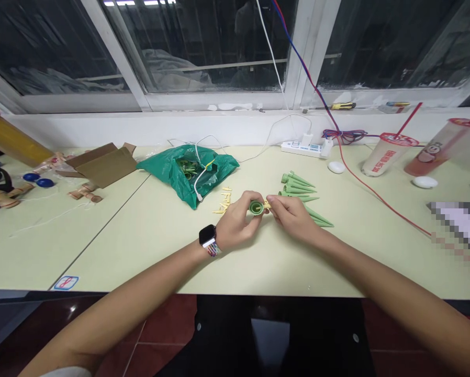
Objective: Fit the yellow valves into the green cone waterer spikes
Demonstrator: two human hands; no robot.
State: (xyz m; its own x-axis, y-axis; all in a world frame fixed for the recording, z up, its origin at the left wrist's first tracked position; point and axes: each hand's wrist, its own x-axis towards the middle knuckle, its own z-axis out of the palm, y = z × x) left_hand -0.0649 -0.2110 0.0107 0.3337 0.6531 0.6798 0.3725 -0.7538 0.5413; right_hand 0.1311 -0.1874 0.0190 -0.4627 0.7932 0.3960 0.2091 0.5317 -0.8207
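The left hand (237,222) grips a small green coiled ring (256,208) between thumb and fingers, while the right hand (293,217) pinches a tiny pale yellow strip (266,204) at the ring's edge. Just beyond the right hand lies a cluster of long green pointed cones (298,186); left of the ring are scattered pale yellow slivers (223,201). Farther off, the pale cream worktop (141,256) carries a crumpled green plastic bag (188,173) of green pieces and a white power strip (303,149).
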